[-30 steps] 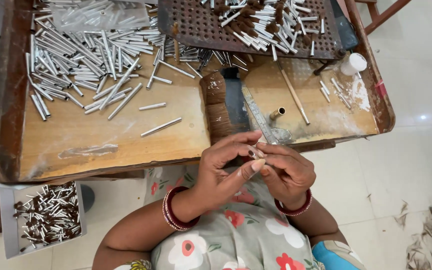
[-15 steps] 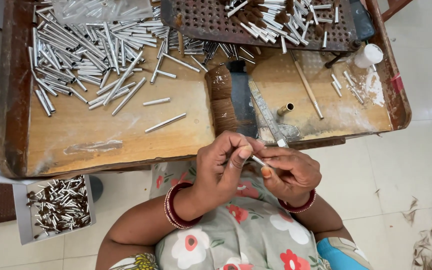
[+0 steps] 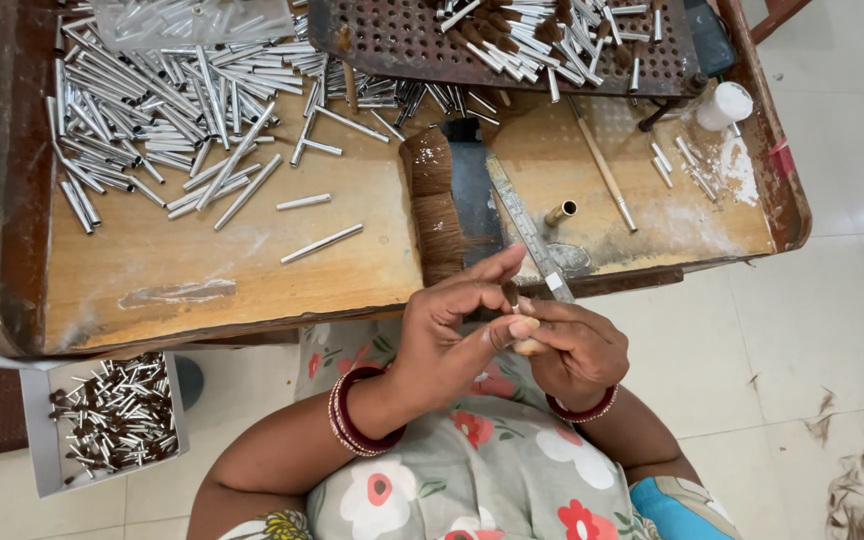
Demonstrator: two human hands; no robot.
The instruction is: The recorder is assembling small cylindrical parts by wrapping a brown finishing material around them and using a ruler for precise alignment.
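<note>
Brush heads half done, one in hand

Just below the bench (image 3: 212, 290) edge, both the left hand (image 3: 452, 335) and right hand (image 3: 577, 350) pinch a small tuft (image 3: 511, 293) with closed fingers; many empty metal tubes (image 3: 152, 110) lie on the bench, filled ones fill the box (image 3: 107, 420) beneath.

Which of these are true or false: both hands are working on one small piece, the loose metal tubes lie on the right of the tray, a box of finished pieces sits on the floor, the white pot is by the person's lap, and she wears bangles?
1. Both hands, left hand and right hand, meet on one small tuft piece. True.
2. The loose metal tubes lie on the right of the wooden tray. False: they are heaped on its left.
3. A grey box of tufted tubes sits on the floor. True.
4. The white pot is by the lap. False: it stands at the tray's far right corner.
5. Red bangles circle the left wrist. True.
</note>
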